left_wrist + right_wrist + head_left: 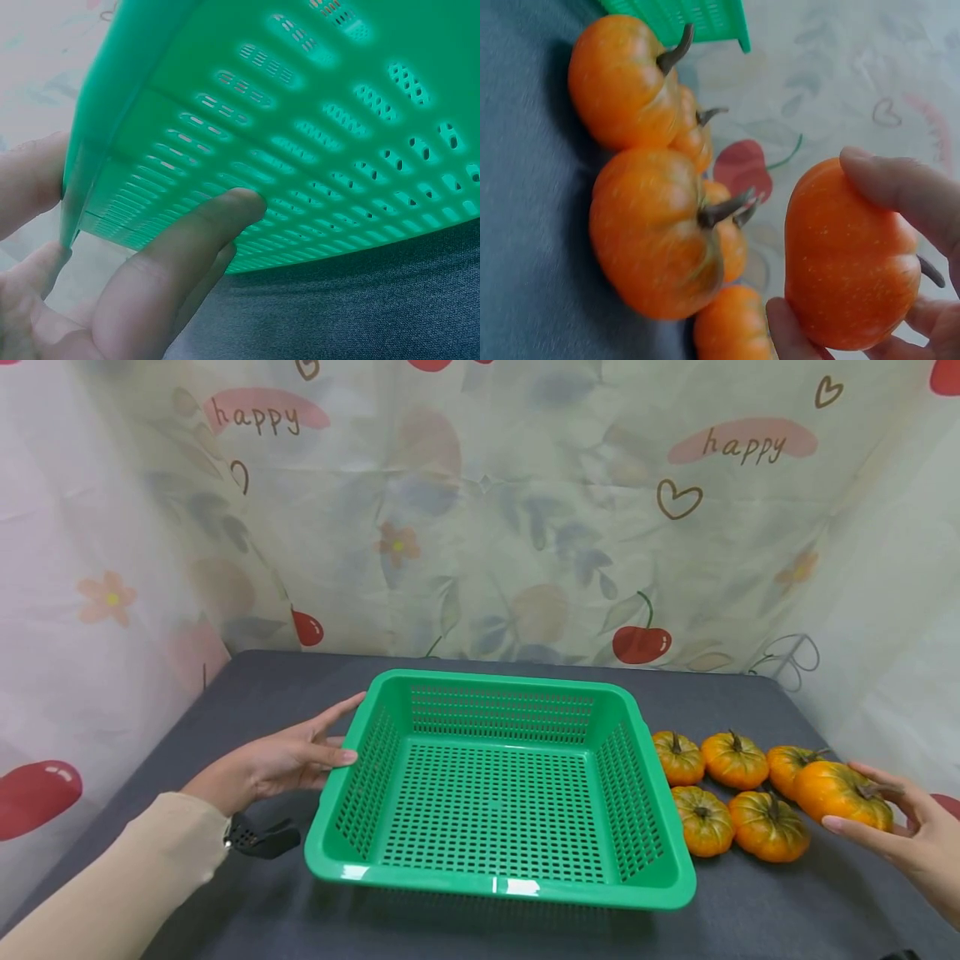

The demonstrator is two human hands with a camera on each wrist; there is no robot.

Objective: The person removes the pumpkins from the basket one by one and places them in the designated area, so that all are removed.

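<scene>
A green plastic basket (495, 897) with slotted walls and floor stands in the middle, nothing inside it. At its left side my left hand (292, 758) grips the rim; the left wrist view shows fingers against the slotted outer wall (300, 142). My right hand (911, 818) holds a small orange pumpkin (840, 793) between thumb and fingers. In the right wrist view this pumpkin (851, 255) is lifted clear of the table, its dark stem pointing right. Several more pumpkins (768, 827) sit in a cluster between the basket and my right hand.
Everything stands on a table with a dark grey cloth (247, 693). A patterned curtain (487, 527) with cherries and lettering hangs behind it and along both sides. A black band (262, 837) is on my left wrist.
</scene>
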